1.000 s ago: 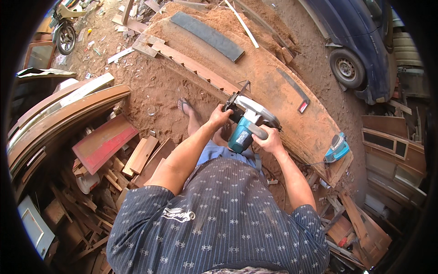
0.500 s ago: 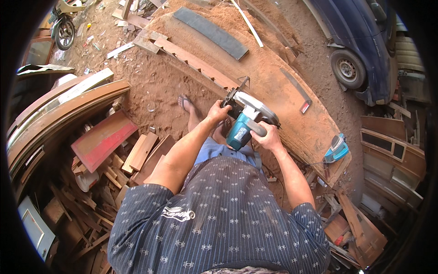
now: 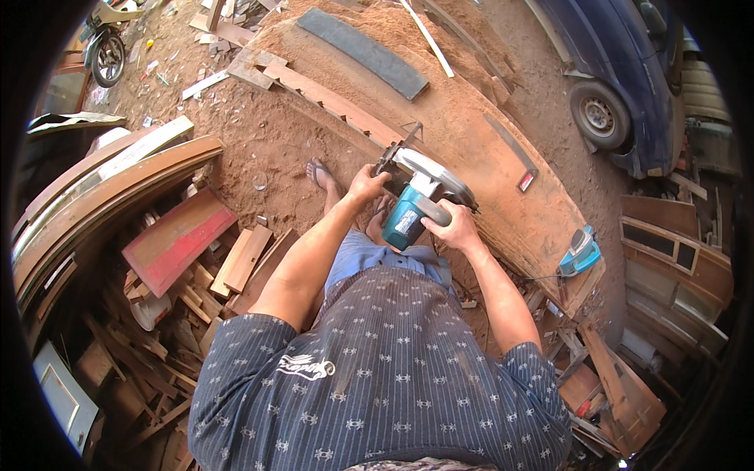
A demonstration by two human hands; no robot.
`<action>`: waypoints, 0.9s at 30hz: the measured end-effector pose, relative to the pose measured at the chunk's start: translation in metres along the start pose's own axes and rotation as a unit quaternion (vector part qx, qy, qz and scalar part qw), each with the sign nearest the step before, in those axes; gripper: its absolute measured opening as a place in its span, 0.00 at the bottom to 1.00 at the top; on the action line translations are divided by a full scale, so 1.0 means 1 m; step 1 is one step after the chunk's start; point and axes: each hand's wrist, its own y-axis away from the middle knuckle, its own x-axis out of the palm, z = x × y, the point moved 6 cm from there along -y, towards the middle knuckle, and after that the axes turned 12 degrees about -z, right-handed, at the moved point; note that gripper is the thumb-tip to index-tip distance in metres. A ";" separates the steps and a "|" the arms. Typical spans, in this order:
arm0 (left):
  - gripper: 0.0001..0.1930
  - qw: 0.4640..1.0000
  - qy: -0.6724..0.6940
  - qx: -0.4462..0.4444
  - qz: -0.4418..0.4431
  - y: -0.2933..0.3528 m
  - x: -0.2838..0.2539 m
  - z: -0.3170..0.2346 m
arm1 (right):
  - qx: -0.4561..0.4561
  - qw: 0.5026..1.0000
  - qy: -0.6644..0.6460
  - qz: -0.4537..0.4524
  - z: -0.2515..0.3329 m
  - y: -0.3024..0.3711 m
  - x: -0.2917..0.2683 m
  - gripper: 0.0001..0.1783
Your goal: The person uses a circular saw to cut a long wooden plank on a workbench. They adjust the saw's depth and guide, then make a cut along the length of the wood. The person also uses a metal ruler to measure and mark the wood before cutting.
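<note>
Two hands on one saw (image 3: 420, 200) | right hand (image 3: 453, 229) wrapped round its rear handle, left hand (image 3: 366, 185) gripping the front, fingers closed | saw rests on the plank (image 3: 471, 157), whose long axis runs up-left to down-right | sander (image 3: 580, 253) beyond the right hand.

Teal saw (image 3: 408, 216), blue patterned shirt (image 3: 385, 377)
</note>
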 end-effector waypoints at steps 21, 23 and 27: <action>0.23 0.998 -0.030 0.051 0.012 0.020 0.061 0.012 | 0.032 0.999 0.005 -0.040 -0.037 0.041 -0.038 0.24; 0.22 0.998 -0.028 0.043 0.044 0.030 0.092 0.021 | 0.049 0.998 0.004 -0.045 -0.032 0.053 -0.066 0.23; 0.30 0.983 0.032 0.024 0.181 0.076 0.154 0.002 | 0.186 0.981 -0.052 -0.022 -0.022 0.085 -0.135 0.27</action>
